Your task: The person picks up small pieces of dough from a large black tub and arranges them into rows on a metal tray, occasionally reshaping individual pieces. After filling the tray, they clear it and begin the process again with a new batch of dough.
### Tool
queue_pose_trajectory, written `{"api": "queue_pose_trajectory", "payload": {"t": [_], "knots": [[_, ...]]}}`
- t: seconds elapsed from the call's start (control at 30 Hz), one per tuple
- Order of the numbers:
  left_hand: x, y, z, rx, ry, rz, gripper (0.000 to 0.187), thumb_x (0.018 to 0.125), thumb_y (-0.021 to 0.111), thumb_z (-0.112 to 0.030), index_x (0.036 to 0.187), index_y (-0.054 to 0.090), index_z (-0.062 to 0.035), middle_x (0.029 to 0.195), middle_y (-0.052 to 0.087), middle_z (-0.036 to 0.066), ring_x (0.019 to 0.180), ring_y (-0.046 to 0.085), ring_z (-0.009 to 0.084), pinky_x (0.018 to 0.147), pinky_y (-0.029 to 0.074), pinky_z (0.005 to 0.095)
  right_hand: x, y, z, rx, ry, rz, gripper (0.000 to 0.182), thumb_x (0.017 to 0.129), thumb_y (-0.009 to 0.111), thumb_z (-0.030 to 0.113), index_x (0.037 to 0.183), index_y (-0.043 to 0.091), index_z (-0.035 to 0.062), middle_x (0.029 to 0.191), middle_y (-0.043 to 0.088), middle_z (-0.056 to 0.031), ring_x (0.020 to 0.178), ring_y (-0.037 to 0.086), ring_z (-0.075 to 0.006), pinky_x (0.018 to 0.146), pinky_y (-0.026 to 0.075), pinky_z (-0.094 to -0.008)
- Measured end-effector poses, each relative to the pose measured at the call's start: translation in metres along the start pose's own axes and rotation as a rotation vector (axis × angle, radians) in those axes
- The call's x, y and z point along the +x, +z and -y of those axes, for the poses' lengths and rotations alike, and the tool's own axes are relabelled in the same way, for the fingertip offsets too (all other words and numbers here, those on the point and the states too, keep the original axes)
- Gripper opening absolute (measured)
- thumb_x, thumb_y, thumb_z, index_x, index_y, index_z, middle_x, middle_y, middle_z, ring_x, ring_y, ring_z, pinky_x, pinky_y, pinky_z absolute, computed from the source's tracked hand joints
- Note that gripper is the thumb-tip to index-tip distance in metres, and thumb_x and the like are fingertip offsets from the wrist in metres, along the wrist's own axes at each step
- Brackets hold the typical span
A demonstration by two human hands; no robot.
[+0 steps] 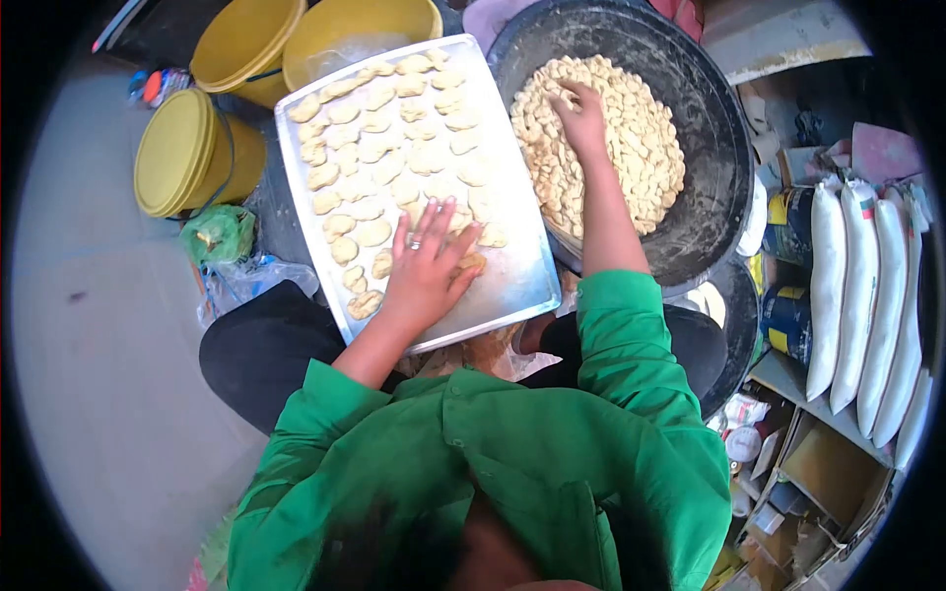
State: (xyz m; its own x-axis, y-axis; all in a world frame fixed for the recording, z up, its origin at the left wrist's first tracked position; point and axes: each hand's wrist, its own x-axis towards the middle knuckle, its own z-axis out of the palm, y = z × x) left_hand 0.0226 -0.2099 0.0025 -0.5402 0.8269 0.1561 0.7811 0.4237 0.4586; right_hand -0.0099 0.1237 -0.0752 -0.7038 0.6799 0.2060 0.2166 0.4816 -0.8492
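Observation:
A metal tray rests across my lap, holding rows of small pale dough pieces. My left hand, with a ring on one finger, lies palm down over the tray's lower middle. Its fingers are spread and touch or cover some pieces; what is under the palm is hidden. To the right is a large black tub with a heap of similar small pieces. My right hand reaches into that heap, fingers bent together in a pinch. Whatever is between those fingertips is too small to make out.
Yellow buckets stand beyond and left of the tray, one lidded. A green plastic bag and clear plastic lie near my left knee. On the right, a shelf holds long white packets and dark blue containers.

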Motion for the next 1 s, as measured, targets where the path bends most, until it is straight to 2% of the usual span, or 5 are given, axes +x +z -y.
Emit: {"api": "queue_pose_trajectory", "payload": {"t": [0.2, 0.33, 0.6, 0.77, 1.0], "knots": [[0.009, -0.012, 0.006, 0.013, -0.103, 0.036, 0.047, 0.082, 0.068, -0.026, 0.125, 0.056, -0.0108, 0.147, 0.032, 0.019, 0.138, 0.027, 0.0366, 0.112, 0.011, 0.0528, -0.106, -0.007, -0.224, -0.493, 0.813, 0.217, 0.128, 0.060, 0.083, 0.050, 0.150, -0.001, 0.0175, 0.148, -0.004, -0.0355, 0.137, 0.017, -0.0477, 0.110, 0.030, -0.0449], [0.011, -0.016, 0.004, 0.002, -0.137, 0.065, 0.047, 0.081, 0.069, -0.023, 0.124, 0.056, -0.0108, 0.146, 0.034, 0.019, 0.138, 0.027, 0.0362, 0.112, 0.012, 0.0525, -0.082, 0.017, -0.171, -0.604, 0.854, 0.294, 0.132, 0.060, 0.083, 0.050, 0.148, -0.012, 0.0285, 0.149, -0.012, -0.0332, 0.122, 0.043, -0.0513, 0.103, 0.039, -0.0477], [0.017, -0.025, 0.006, -0.073, -0.123, 0.028, 0.042, 0.081, 0.068, -0.020, 0.121, 0.059, -0.0096, 0.143, 0.039, 0.018, 0.137, 0.031, 0.0359, 0.111, 0.014, 0.0525, -0.084, -0.027, -0.235, -0.604, 0.458, 0.229, 0.046, 0.066, 0.072, 0.018, 0.110, 0.061, 0.0069, 0.093, 0.066, -0.0162, 0.085, 0.065, -0.0318, 0.078, 0.052, -0.0385], [0.013, -0.043, 0.009, -0.275, -0.189, -0.170, 0.034, 0.085, 0.066, -0.021, 0.116, 0.062, -0.0088, 0.131, 0.050, 0.017, 0.125, 0.046, 0.0325, 0.105, 0.031, 0.0434, -0.075, -0.077, -0.157, 0.422, 0.786, -0.264, 0.048, 0.079, 0.058, -0.003, 0.126, 0.047, 0.0014, 0.092, 0.064, -0.0100, 0.066, 0.062, -0.0177, 0.048, 0.051, -0.0266], [-0.004, -0.027, -0.022, -1.336, -0.376, -0.084, 0.041, 0.097, 0.048, -0.034, 0.129, 0.050, -0.0092, 0.122, 0.055, 0.012, 0.108, 0.055, 0.0247, 0.094, 0.044, 0.0370, -0.118, -0.109, 0.081, 0.835, 0.525, 0.181, 0.044, 0.073, 0.047, -0.007, 0.116, 0.051, -0.0002, 0.100, 0.062, -0.0127, 0.087, 0.064, -0.0231, 0.062, 0.056, -0.0306]]}}
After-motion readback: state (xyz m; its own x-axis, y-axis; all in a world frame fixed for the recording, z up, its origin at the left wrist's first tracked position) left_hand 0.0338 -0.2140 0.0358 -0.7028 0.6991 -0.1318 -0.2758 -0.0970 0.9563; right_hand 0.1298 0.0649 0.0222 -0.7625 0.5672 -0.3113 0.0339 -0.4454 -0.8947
